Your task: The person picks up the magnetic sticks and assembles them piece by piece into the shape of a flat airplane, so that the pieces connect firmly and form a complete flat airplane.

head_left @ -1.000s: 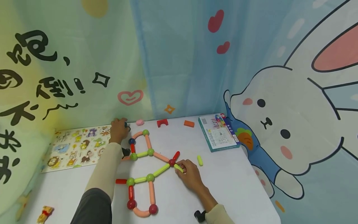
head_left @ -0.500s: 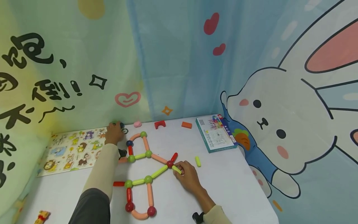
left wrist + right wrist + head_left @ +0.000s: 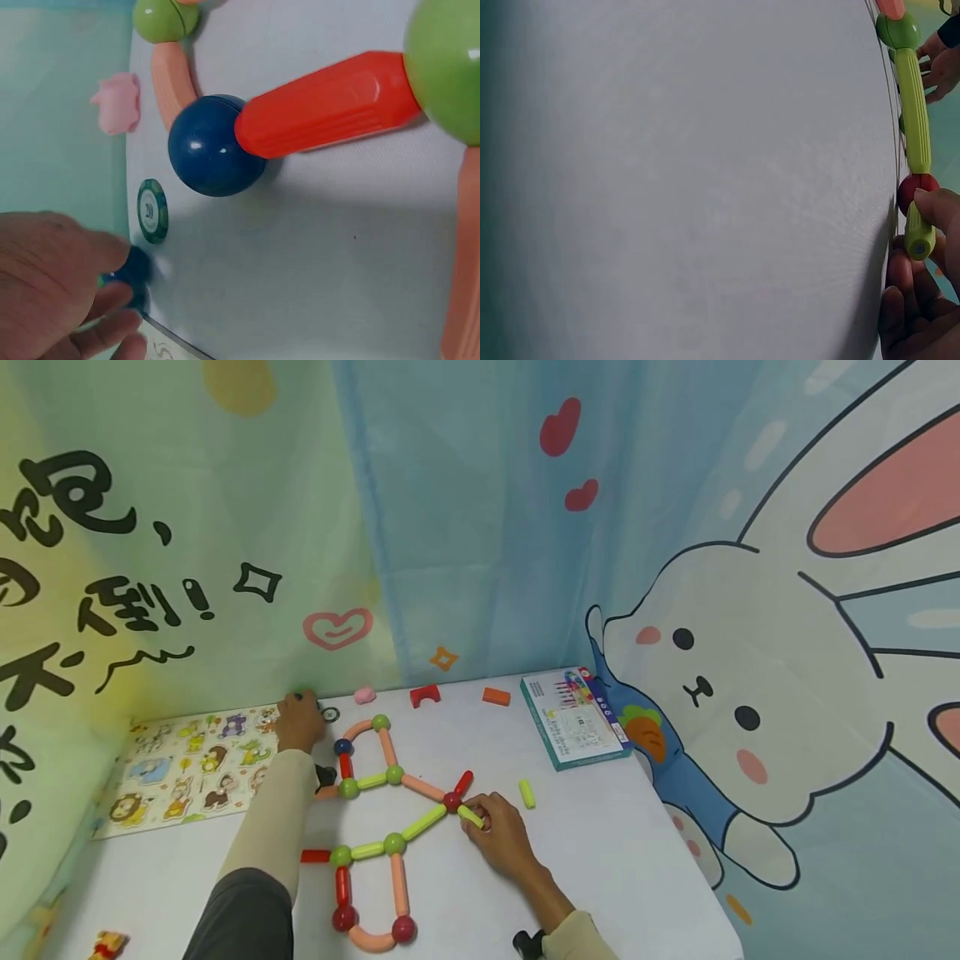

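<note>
A flat figure of coloured sticks and balls [image 3: 393, 843] lies on the white table [image 3: 600, 860]. My right hand [image 3: 501, 837] pinches a short yellow-green stick [image 3: 471, 816] [image 3: 919, 234] that meets a red ball [image 3: 452, 802] [image 3: 915, 187]. Beyond that ball a long green stick [image 3: 913, 109] runs to a green ball [image 3: 898, 31]. My left hand [image 3: 298, 723] reaches to the table's back edge, fingers curled round a small dark blue ball [image 3: 132, 274]. A green ring [image 3: 152, 211] lies just beside it. Close by is a larger blue ball [image 3: 214, 146] joined to a red stick [image 3: 322, 101].
An animal puzzle board [image 3: 187, 764] lies at the back left and a teal box [image 3: 577, 718] at the back right. A pink piece [image 3: 365, 695], a red arch block [image 3: 425, 695], an orange block [image 3: 496, 696] and a loose yellow-green stick [image 3: 527, 793] are scattered about. Printed curtains hang close behind.
My left hand has slid a little left and back along the table's rear edge. My right hand has kept its pinch on the short yellow-green stick.
</note>
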`<state>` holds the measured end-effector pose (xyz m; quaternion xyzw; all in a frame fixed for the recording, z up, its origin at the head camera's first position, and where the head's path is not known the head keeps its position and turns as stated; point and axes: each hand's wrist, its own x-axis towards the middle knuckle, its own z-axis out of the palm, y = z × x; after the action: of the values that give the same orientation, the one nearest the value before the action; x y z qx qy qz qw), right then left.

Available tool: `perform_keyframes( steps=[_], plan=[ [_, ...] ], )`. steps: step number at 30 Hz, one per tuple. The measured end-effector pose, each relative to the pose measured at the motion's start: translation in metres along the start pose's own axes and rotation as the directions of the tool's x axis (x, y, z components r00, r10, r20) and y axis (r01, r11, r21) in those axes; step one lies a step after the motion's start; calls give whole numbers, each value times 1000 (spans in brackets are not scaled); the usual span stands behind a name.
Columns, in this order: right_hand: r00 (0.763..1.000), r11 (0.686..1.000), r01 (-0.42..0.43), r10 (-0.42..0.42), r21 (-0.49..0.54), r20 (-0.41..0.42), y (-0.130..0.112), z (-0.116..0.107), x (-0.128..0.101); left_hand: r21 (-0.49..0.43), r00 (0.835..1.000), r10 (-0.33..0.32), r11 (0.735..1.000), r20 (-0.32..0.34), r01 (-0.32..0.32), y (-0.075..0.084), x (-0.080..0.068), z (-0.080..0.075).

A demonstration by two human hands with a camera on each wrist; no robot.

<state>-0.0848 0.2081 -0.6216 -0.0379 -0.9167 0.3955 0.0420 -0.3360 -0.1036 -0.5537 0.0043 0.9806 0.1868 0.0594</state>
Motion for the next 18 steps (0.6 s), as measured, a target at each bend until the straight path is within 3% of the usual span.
perform_keyframes(
  steps=[8, 14, 18],
  plan=[
    [1000, 1000, 5, -5, -2, -6, 0, 0, 0, -44, 993, -117, 992, 25, 118, -14, -5, 0],
    [1000, 1000, -4, 4, 10, -5, 1, 0, 0, -57, 998, -43, 997, 42, 46, -18, -12, 4],
    [1000, 1000, 3, -3, 14, 1, 1, 1, 1, -131, 999, 41, 990, -30, -45, 3, -26, 9]
  ],
)
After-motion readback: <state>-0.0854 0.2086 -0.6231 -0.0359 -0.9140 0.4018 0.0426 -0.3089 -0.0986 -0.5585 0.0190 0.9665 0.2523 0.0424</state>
